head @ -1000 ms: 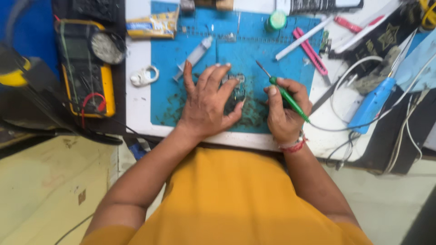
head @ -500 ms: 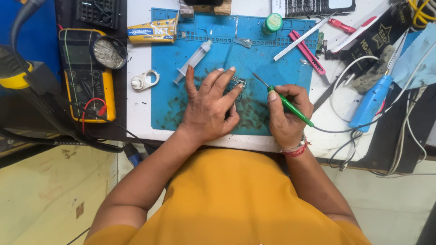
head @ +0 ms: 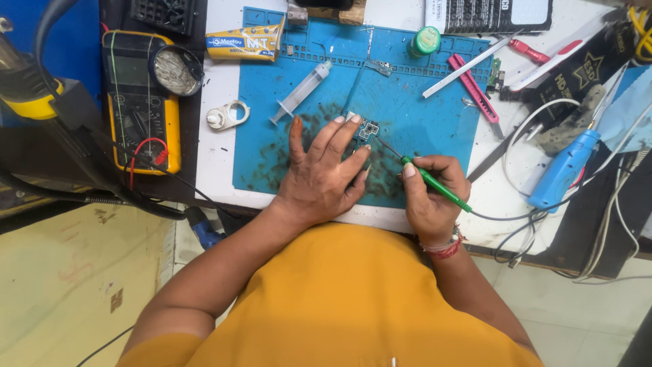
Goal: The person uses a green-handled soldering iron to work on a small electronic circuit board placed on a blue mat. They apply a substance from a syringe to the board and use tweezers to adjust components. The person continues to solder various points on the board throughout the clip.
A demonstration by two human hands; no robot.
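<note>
My left hand (head: pixel 320 175) lies flat on the blue work mat (head: pixel 421 109), fingers spread, its fingertips pressing a small circuit board (head: pixel 367 127). My right hand (head: pixel 435 190) grips a thin green-handled soldering iron (head: pixel 435 185) like a pen. Its metal tip points up and left and ends right by the board's lower edge. A thin cable runs from the iron's rear toward the right. Most of the board is hidden under my left fingers.
A clear syringe (head: pixel 302 92) lies on the mat's left part. A yellow multimeter (head: pixel 139 102), a tube (head: pixel 244 46), a white tape ring (head: pixel 227 115), a green-capped pot (head: pixel 426 39), a pink knife (head: pixel 472 88) and a blue tool (head: pixel 564 170) surround the mat.
Both hands stayed on the mat over the board. The green iron's tip has drawn closer to the board, and the view has shifted slightly.
</note>
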